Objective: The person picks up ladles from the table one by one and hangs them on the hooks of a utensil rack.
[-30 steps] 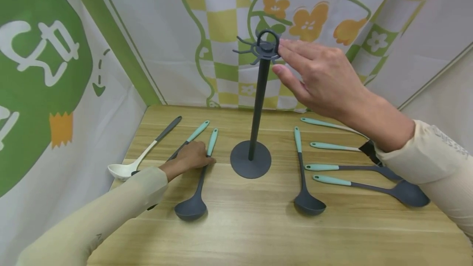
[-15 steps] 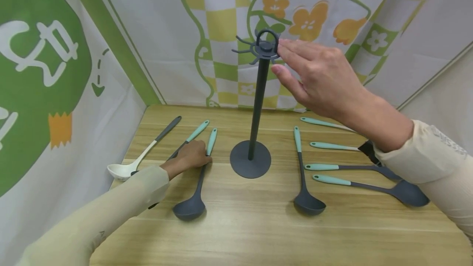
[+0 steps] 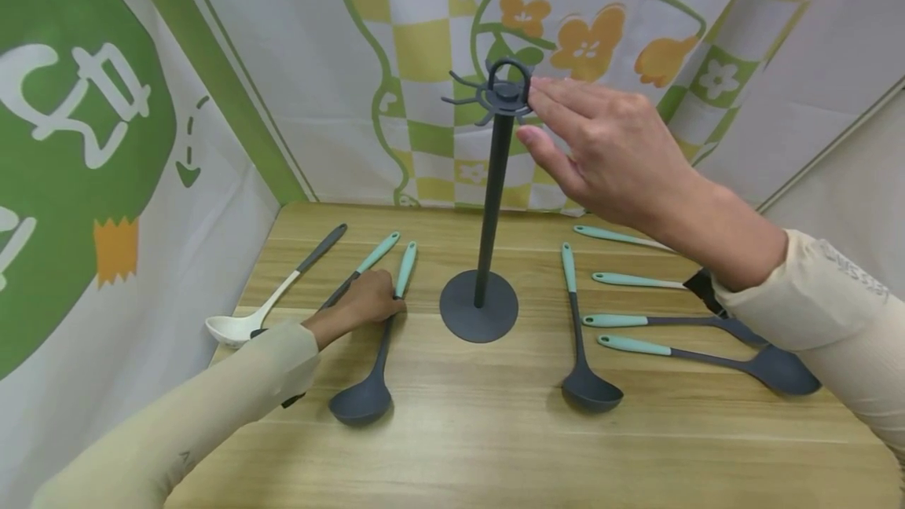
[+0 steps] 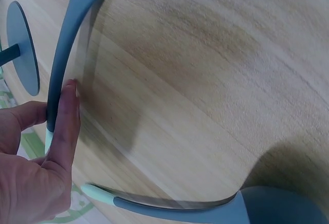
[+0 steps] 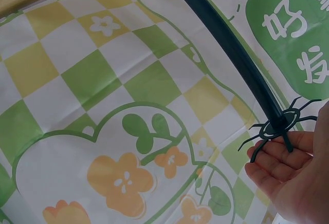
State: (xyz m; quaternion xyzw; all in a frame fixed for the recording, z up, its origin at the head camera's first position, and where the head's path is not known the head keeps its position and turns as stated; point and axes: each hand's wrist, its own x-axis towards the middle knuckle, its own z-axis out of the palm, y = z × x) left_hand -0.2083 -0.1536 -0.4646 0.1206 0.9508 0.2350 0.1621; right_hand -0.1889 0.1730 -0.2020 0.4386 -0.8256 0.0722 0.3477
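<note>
In the head view my left hand (image 3: pixel 369 298) pinches the neck of a dark grey ladle (image 3: pixel 362 400), just below its mint handle. The left wrist view shows thumb and fingers on either side of that ladle's dark shaft (image 4: pixel 62 54). A dark utensil stand (image 3: pixel 491 203) with a round base rises at the middle of the table. At its top are curved hooks and a ring. My right hand (image 3: pixel 618 148) touches the ring side with extended fingers, and in the right wrist view the fingers (image 5: pixel 272 165) lie against the hook wheel (image 5: pixel 279 124).
Left of the held ladle lie a mint-handled utensil (image 3: pixel 378 251), partly hidden by my arm, and a white ladle (image 3: pixel 236 328) with a grey handle. On the right are another dark ladle (image 3: pixel 590 389), a dark spoon (image 3: pixel 785 370) and several mint-handled utensils, partly covered by my right arm.
The left hand's fingertips have drawn in closer around the ladle's neck, and its bowl has shifted slightly left. My right hand stays at the top of the stand.
</note>
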